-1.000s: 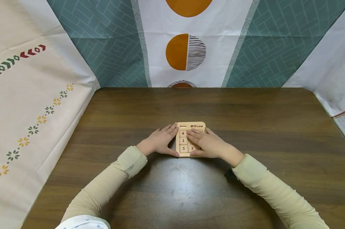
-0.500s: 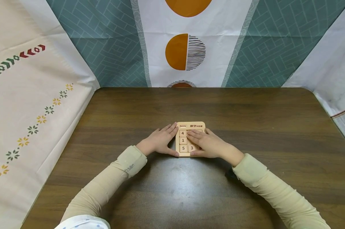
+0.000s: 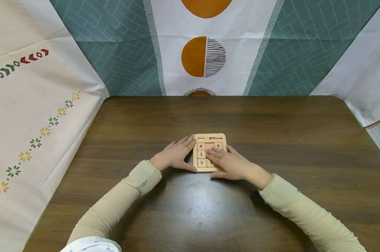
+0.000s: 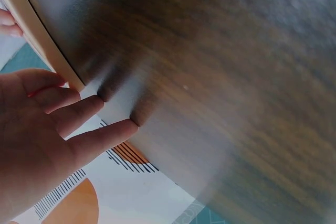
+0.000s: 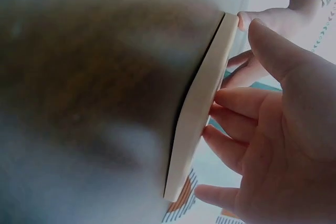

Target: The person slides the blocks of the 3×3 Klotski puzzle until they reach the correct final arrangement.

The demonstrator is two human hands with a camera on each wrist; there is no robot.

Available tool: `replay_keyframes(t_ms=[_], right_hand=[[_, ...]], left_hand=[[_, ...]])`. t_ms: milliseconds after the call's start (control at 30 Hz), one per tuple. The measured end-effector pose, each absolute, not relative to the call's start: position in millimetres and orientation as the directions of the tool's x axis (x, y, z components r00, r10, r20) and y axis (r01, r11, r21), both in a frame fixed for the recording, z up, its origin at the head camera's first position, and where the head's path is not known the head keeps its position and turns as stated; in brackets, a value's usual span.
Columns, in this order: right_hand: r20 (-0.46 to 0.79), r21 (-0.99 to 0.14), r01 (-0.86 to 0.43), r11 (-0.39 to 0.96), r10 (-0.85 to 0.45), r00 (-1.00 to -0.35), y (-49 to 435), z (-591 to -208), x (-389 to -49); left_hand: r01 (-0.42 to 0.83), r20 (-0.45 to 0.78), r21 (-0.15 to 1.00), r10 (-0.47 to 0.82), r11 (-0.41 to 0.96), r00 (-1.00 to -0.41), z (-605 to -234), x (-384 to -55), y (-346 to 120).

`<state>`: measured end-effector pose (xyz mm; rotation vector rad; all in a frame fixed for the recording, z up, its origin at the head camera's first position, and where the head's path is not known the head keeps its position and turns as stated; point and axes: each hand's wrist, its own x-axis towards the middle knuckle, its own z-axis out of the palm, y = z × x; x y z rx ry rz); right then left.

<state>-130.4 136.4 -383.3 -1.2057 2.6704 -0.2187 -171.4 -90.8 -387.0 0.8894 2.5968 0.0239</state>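
Some tiles point(image 3: 209, 163) hide partly under the right fingers point(image 3: 215, 154).

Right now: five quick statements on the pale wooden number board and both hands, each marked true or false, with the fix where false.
1. The left hand and right hand both touch the pale wooden rounded-square number board. True.
2. The right hand is the one at the board's left edge. False: the left hand is there; the right lies over some of the square wooden tiles.
3. The board lies on the dark brown wooden table. True.
4. From far to near, the left column reads 5, 4, 1. False: 4, 1, 5.
5. The tile marked 6 sits in the grid's far right corner. True.
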Motion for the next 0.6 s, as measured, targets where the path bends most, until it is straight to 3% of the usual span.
replay_keyframes(t_ms=[600], right_hand=[[-0.097,-0.176,-0.733,0.657,-0.753,-0.651,132.7,-382.2,-127.0]], left_hand=[[0.580,-0.372,0.136,0.584,0.803,-0.721,-385.3,-170.3,-91.0]])
